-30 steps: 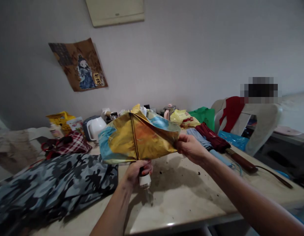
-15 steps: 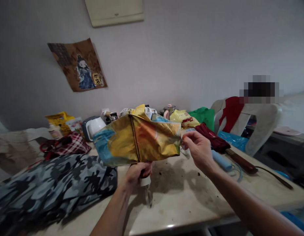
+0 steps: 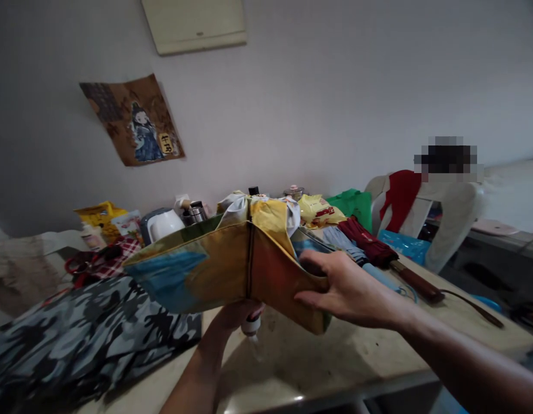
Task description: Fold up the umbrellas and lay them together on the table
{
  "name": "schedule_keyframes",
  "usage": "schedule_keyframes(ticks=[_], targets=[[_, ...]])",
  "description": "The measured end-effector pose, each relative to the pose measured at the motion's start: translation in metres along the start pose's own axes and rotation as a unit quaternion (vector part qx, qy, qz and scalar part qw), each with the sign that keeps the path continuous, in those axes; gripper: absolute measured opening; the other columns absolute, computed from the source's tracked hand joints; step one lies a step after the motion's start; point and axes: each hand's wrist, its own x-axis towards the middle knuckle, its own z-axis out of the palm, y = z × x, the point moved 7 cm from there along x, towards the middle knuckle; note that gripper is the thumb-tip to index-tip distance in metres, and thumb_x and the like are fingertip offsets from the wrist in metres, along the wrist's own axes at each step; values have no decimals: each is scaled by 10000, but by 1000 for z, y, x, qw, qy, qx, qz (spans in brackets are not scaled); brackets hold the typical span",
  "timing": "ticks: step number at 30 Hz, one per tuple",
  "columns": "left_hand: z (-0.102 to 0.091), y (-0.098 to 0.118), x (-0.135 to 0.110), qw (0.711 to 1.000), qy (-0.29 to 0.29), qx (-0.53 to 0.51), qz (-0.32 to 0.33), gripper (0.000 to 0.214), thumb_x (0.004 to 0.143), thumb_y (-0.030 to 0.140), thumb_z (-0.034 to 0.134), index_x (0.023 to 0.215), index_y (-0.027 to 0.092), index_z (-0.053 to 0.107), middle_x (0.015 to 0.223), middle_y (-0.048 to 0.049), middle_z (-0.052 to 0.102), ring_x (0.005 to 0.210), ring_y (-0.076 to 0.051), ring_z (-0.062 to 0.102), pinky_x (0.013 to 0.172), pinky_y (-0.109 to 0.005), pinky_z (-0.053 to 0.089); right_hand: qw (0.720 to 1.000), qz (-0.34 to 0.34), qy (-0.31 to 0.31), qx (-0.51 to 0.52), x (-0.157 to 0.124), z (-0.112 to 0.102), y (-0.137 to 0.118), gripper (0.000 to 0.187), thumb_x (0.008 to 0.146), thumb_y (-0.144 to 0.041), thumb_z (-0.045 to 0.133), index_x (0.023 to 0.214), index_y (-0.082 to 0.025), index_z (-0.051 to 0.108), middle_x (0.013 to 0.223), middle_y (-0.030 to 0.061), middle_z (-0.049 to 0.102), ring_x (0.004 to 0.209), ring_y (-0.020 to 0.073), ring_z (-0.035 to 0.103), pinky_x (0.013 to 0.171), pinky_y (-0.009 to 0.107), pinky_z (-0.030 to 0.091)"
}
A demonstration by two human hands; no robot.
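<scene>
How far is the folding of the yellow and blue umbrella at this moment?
Done: the yellow and blue umbrella is collapsed, its canopy hanging loose. In hand: the left hand grips the handle from below, and the right hand gathers a canopy panel. Left: the panels are not wrapped flat. The camouflage umbrella lies unfolded on the table.

A lived-in home room, probably a dining corner: a cluttered table [image 3: 335, 368] with kettle [image 3: 163, 225], snack bags [image 3: 317, 210], a poster [image 3: 132, 121] taped to the wall.
</scene>
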Motion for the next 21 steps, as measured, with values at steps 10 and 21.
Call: schedule_keyframes(ticks=[10, 21], targets=[[3, -4, 1, 998, -14, -44, 46, 378, 620, 370, 575, 405, 228, 298, 400, 52, 269, 411, -75, 245, 478, -283, 209, 969, -42, -236, 58, -4, 1, -10, 293, 667, -315, 806, 871, -181, 643, 693, -19, 607, 586, 117, 498, 506, 212, 342], [-1, -14, 0, 1000, -5, 22, 10, 340, 568, 275, 563, 375, 213, 290, 401, 30, 321, 399, -82, 311, 453, -269, 219, 895, -60, -419, 139, 8, 21, 0, 270, 676, 12, 510, 704, -155, 720, 654, -18, 643, 639, 116, 544, 673, 202, 442]])
